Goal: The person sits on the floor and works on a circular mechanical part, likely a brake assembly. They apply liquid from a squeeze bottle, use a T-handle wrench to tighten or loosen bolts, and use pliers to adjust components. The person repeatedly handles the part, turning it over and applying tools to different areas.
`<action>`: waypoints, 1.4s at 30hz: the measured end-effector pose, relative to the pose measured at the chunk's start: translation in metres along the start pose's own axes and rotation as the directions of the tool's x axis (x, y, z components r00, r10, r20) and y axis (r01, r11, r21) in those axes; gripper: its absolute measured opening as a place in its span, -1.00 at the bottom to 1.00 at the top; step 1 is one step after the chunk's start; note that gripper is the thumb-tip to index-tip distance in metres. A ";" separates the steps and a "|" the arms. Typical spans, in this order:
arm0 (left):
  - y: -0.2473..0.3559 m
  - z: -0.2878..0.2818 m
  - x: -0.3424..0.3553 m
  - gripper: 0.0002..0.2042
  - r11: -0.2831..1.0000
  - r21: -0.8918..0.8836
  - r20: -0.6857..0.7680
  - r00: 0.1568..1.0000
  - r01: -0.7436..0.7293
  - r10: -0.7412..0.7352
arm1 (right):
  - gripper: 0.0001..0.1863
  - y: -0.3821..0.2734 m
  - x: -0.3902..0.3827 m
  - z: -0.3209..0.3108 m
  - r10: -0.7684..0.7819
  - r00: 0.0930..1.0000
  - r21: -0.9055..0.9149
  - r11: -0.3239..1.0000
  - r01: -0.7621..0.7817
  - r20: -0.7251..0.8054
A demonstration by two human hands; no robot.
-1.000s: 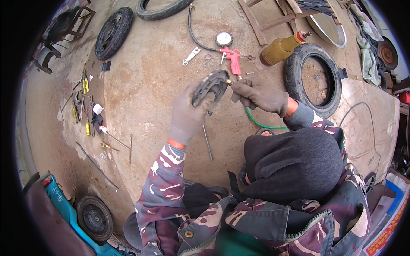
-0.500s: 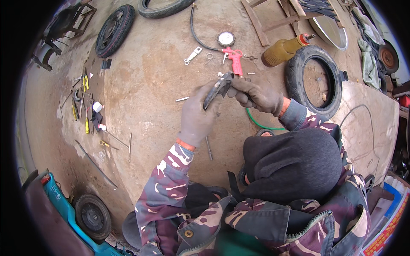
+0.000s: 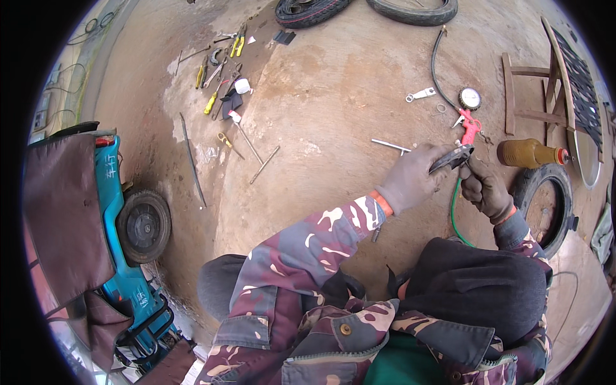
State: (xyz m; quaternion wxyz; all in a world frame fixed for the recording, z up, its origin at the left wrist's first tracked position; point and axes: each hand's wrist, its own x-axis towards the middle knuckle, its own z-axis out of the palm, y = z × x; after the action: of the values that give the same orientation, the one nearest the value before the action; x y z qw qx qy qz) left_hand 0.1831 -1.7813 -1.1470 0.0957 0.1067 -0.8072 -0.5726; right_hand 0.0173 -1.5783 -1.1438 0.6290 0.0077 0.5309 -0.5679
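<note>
My left hand (image 3: pixel 414 179), in a grey glove, is closed around a dark, curved, rubber-looking piece (image 3: pixel 453 158) with pale marks along its edge; its exact kind is unclear. At the far end of that piece, the bent fingers of my gloved right hand (image 3: pixel 490 192) pinch it. Just beyond my hands lies a pink tyre inflator gun (image 3: pixel 470 128) with a round gauge (image 3: pixel 470 98) and a black hose (image 3: pixel 434 61). A green hose (image 3: pixel 454 215) runs along the ground between my hands. A metal rod (image 3: pixel 387 145) lies beyond my left hand.
On the right are a yellow-brown bottle (image 3: pixel 529 154) on its side, a tyre (image 3: pixel 563 199) and a wooden stool (image 3: pixel 531 112). Pliers (image 3: pixel 238 42), a T-handle wrench (image 3: pixel 255 160) and other tools lie far left. A teal vehicle (image 3: pixel 110 192) stands at left. Two more tyres lie at the back.
The view has swung left, so the ground things and my hands appear farther right, and more of the teal vehicle shows. Both hands stay on the dark piece.
</note>
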 end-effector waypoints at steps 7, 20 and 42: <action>0.003 -0.002 0.006 -0.63 0.986 0.058 0.094 0.982 0.157 -0.162 | -0.54 0.000 0.010 0.008 -0.217 0.957 -0.622 0.781 0.053 -0.192; -0.012 0.001 -0.001 -0.59 0.978 -0.181 -0.139 0.987 -0.104 0.079 | -0.61 0.000 0.020 0.009 0.025 0.998 -0.158 0.987 -0.017 0.049; 0.007 0.004 0.006 -0.62 0.915 0.289 0.177 0.924 0.280 -0.338 | -0.48 0.011 0.012 0.022 -0.388 0.921 -0.990 -0.139 -0.021 0.035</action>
State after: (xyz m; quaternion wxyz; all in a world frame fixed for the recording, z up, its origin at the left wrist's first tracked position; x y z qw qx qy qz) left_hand 0.1758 -1.7769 -1.1418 -0.1025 0.1804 -0.8532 -0.4785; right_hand 0.0370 -1.5969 -1.1488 0.2545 -0.4588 0.8492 -0.0597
